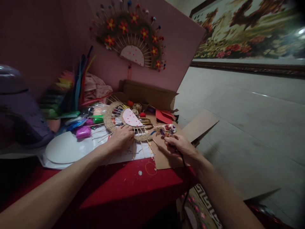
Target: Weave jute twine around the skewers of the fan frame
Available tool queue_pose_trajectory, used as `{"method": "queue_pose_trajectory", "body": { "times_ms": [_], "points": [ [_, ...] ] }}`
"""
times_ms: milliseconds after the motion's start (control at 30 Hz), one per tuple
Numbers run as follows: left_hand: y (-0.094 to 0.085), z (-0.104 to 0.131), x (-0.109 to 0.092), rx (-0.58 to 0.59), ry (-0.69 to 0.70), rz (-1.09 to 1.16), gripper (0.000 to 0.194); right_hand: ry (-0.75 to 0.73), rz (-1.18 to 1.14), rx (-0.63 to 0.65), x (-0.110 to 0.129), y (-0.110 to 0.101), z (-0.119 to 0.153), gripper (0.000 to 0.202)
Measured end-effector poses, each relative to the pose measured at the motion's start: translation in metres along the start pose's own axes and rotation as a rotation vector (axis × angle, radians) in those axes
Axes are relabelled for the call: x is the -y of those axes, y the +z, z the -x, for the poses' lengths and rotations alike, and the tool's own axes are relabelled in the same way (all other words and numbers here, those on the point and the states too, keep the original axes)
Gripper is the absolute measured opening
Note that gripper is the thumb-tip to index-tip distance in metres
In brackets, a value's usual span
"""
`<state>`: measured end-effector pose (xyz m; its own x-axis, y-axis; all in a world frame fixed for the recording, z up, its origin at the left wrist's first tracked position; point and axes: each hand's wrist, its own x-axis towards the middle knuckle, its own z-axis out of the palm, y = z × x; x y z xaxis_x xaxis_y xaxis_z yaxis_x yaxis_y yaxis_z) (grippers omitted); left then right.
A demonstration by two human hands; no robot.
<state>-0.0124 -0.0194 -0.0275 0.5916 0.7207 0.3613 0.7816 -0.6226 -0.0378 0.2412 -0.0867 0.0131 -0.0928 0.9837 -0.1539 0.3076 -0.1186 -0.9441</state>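
A fan-shaped piece [111, 118] of thin sticks and wound twine, with a pink dotted half-circle [131, 118] at its centre, lies tilted over the table. My left hand [122, 136] is closed on its lower edge, just below the half-circle. To the right, my right hand [179, 144] grips a flower-patterned tool [166, 129], with a dark cord running down from the hand. The tool's blue tip points left, close to the right end of the twine band.
Scissors [145, 122] and red paper [164, 116] lie behind the hands. A white disc [64, 148] and purple packet [83, 132] sit left. Brown cardboard [164, 157] lies under my right hand. A finished fan [132, 55] hangs on the pink board [176, 41].
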Motion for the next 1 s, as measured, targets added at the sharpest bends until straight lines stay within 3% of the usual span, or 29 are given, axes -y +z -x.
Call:
{"method": "queue_pose_trajectory", "body": {
  "times_ms": [100, 200, 467, 1000],
  "points": [
    [0.0, 0.0, 0.0, -0.008, 0.002, 0.008, 0.017, 0.09, -0.248, 0.263, 0.011, 0.024, 0.009, 0.029],
    [0.001, 0.0, 0.001, -0.012, 0.011, 0.02, 0.017, 0.18, -0.305, 0.36, 0.015, 0.04, 0.01, 0.027],
    [0.003, 0.001, 0.002, -0.021, 0.02, 0.052, 0.018, 0.308, -0.249, 0.355, 0.019, 0.053, 0.002, 0.022],
    [0.001, 0.001, 0.002, -0.02, 0.02, 0.057, 0.018, 0.279, -0.209, 0.324, 0.015, 0.061, -0.006, 0.024]
  ]
}}
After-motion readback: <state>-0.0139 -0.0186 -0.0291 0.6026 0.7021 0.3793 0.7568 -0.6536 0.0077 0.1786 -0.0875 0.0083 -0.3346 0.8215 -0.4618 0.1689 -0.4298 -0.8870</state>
